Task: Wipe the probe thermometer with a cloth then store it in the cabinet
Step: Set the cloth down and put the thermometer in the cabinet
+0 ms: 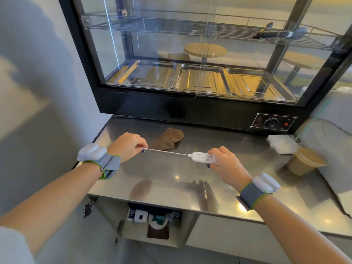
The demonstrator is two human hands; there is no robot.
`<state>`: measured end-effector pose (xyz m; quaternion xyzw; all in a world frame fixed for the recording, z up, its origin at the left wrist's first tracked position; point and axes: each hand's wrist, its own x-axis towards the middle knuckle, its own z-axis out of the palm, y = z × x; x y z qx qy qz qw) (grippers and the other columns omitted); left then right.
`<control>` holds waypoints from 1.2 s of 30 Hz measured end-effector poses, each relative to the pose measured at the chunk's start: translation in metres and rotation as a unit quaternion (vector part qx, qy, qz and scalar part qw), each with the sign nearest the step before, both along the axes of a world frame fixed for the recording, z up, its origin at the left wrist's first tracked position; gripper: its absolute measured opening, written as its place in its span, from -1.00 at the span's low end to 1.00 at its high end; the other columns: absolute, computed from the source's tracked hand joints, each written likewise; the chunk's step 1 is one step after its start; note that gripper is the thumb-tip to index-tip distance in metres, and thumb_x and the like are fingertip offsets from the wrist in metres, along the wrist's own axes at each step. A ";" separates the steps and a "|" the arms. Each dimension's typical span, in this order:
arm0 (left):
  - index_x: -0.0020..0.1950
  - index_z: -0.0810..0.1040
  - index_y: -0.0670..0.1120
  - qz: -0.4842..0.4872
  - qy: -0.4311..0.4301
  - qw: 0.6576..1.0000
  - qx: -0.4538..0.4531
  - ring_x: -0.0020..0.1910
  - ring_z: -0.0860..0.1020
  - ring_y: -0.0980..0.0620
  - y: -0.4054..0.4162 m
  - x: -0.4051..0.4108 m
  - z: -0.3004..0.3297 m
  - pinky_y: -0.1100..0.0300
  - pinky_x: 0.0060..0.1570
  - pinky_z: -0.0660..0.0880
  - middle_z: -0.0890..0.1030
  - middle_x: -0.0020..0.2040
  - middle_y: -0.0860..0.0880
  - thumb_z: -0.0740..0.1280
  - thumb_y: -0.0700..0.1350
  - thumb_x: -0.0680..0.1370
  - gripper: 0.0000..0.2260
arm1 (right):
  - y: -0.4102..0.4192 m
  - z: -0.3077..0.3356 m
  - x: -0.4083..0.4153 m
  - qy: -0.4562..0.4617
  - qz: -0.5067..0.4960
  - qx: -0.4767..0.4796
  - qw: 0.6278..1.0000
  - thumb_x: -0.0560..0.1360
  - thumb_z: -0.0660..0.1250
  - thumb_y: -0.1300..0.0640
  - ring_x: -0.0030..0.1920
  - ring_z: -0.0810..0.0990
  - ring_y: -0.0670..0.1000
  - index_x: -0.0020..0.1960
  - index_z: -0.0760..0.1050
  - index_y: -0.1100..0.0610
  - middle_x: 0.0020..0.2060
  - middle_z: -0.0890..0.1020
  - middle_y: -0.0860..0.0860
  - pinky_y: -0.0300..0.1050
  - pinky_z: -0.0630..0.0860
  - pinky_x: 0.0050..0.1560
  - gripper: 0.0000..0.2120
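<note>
Currently: probe thermometer (202, 156), held level by 2 hands; right hand (224, 159) clamps body, left hand (129, 145) pinches tip, likely for inspection; brown cloth (168, 139) lies unused behind.

The thermometer (190, 154) is held level above the counter (171, 180), its probe tip pinched by the left hand (128, 146), its body gripped by the right hand (226, 161). The cloth (168, 139) lies on the counter just behind the probe. The warmer (190, 103) stands at the counter's rear. A cup (304, 162) is placed at right. The open cabinet (152, 223) is located below the counter.
</note>
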<state>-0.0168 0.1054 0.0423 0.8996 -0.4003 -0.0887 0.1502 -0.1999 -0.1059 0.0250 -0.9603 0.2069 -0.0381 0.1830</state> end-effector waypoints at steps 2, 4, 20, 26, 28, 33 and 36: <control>-0.02 0.63 -0.14 -0.001 -0.008 1.000 -0.004 -0.06 0.53 -0.13 0.016 0.000 0.001 0.12 -0.01 0.41 0.58 -0.12 -0.13 0.26 -0.22 0.52 -0.85 | 0.015 0.001 -0.001 0.006 -0.010 -0.001 1.000 0.48 0.26 0.17 0.04 0.49 0.26 0.16 0.41 0.19 0.06 0.48 0.18 0.02 0.43 0.02 -0.74; 0.00 0.62 -0.15 -0.003 -0.005 1.000 -0.017 -0.12 0.48 -0.09 0.024 0.000 -0.001 0.17 -0.05 0.36 0.53 -0.17 -0.08 0.27 -0.21 0.52 -0.85 | 0.023 0.002 -0.004 0.000 -0.018 -0.003 1.000 0.48 0.26 0.16 0.08 0.48 0.24 0.18 0.40 0.17 0.09 0.49 0.16 0.02 0.42 0.04 -0.72; 0.10 0.59 -0.15 -0.082 0.014 0.995 0.057 0.10 0.53 -0.14 0.153 -0.032 -0.059 0.20 0.04 0.30 0.63 0.09 -0.18 0.23 -0.22 0.53 -0.79 | 0.170 -0.055 -0.058 -0.016 -0.117 0.138 0.983 0.38 0.36 0.34 0.11 0.49 0.26 0.16 0.48 0.31 0.08 0.50 0.32 -0.08 0.33 0.09 -0.65; 0.05 0.59 -0.12 -0.041 0.043 0.994 0.090 0.11 0.51 -0.12 0.160 -0.047 -0.081 0.13 0.03 0.38 0.60 0.09 -0.13 0.20 -0.22 0.53 -0.80 | 0.174 -0.083 -0.062 0.015 -0.122 0.145 0.982 0.39 0.33 0.34 0.10 0.50 0.27 0.16 0.46 0.30 0.08 0.50 0.30 -0.07 0.32 0.08 -0.66; 0.05 0.58 -0.13 -0.008 0.042 0.995 0.094 0.13 0.50 -0.13 0.156 -0.055 -0.093 0.14 -0.01 0.35 0.57 0.10 -0.15 0.18 -0.22 0.54 -0.80 | 0.172 -0.095 -0.062 0.025 -0.128 0.148 0.980 0.40 0.32 0.35 0.07 0.51 0.28 0.12 0.47 0.31 0.06 0.50 0.31 0.00 0.36 0.09 -0.70; 0.08 0.56 -0.18 0.120 0.083 0.986 0.084 0.13 0.49 -0.21 0.145 -0.085 -0.151 0.00 0.08 0.43 0.53 0.13 -0.23 0.16 -0.30 0.52 -0.77 | 0.168 -0.147 -0.064 0.063 -0.153 0.181 0.969 0.40 0.28 0.37 0.07 0.50 0.29 0.15 0.45 0.31 0.09 0.47 0.32 -0.03 0.34 0.03 -0.69; 0.16 0.55 -0.19 0.197 0.125 0.970 0.064 0.18 0.49 -0.26 0.143 -0.097 -0.200 -0.02 0.16 0.42 0.53 0.21 -0.26 0.15 -0.38 0.49 -0.68 | 0.167 -0.193 -0.061 0.082 -0.153 0.196 0.965 0.40 0.27 0.40 0.09 0.49 0.31 0.15 0.44 0.36 0.09 0.46 0.36 -0.02 0.33 0.06 -0.68</control>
